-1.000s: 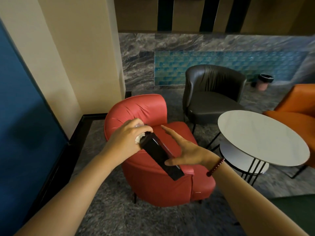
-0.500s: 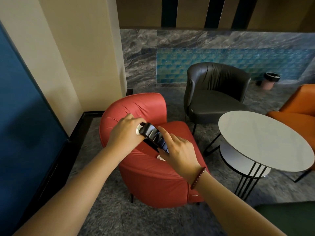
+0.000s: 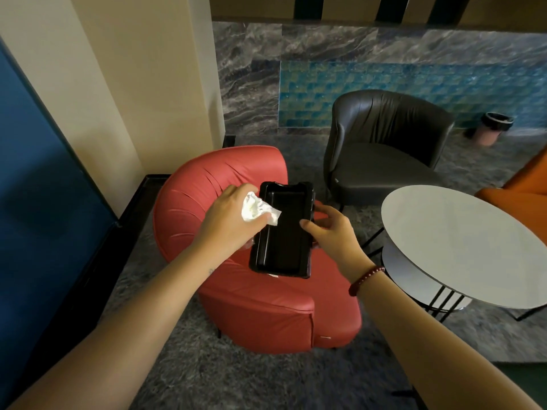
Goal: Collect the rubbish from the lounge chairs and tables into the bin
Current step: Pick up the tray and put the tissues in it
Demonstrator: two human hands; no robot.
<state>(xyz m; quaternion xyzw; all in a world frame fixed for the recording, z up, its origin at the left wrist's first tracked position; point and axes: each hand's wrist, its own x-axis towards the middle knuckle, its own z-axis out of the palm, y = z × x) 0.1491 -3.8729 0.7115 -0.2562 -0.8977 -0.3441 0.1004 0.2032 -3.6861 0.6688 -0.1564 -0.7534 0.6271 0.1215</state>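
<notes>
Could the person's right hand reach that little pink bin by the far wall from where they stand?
Probably not. The pink bin stands on the floor by the tiled wall, beyond the black chair; the right hand is at the black tray over the red chair.

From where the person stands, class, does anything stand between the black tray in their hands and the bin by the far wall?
Yes. The red chair is directly ahead, and the dark grey chair and round table sit along the way to the bin.
</notes>
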